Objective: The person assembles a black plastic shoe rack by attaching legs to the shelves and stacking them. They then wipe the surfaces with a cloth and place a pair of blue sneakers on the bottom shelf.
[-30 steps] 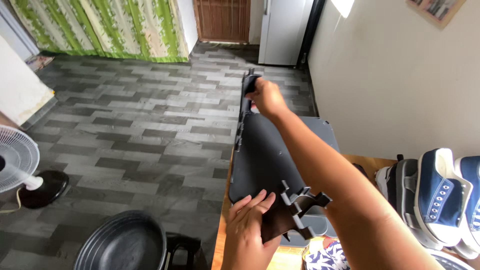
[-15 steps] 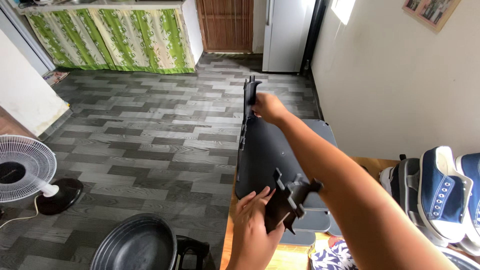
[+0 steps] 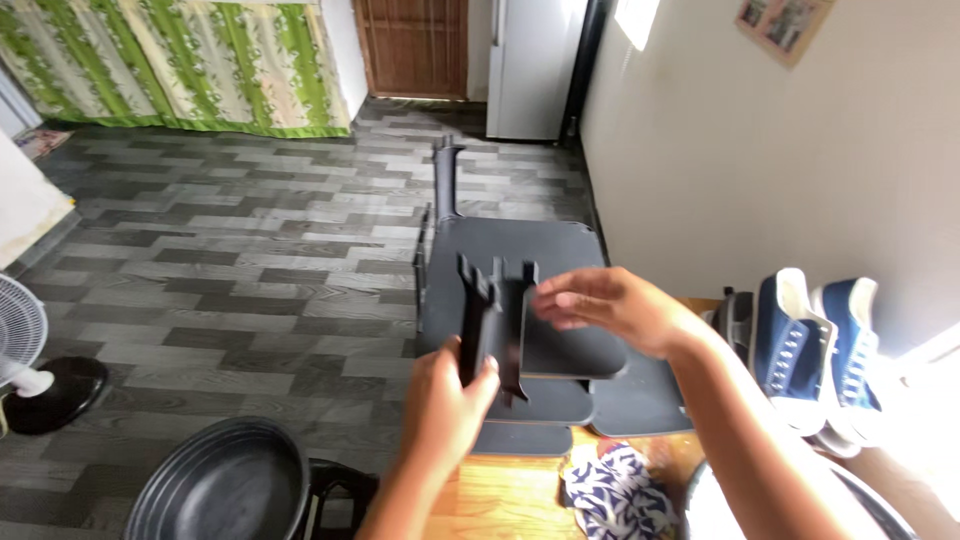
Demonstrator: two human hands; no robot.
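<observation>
Black plastic bracket stands upright in my left hand, whose fingers are closed around its lower part, in front of a dark flat board that lies over the wooden surface. My right hand is loosely open, fingertips just beside the bracket's top. Blue sneakers stand near the wall, a black basin on the floor.

Left hand: raised from near centre, fingers curled closed in a grip, forearm bare. Right hand: reached leftward from the right, fingers extended, loosely spread, palm down.
</observation>
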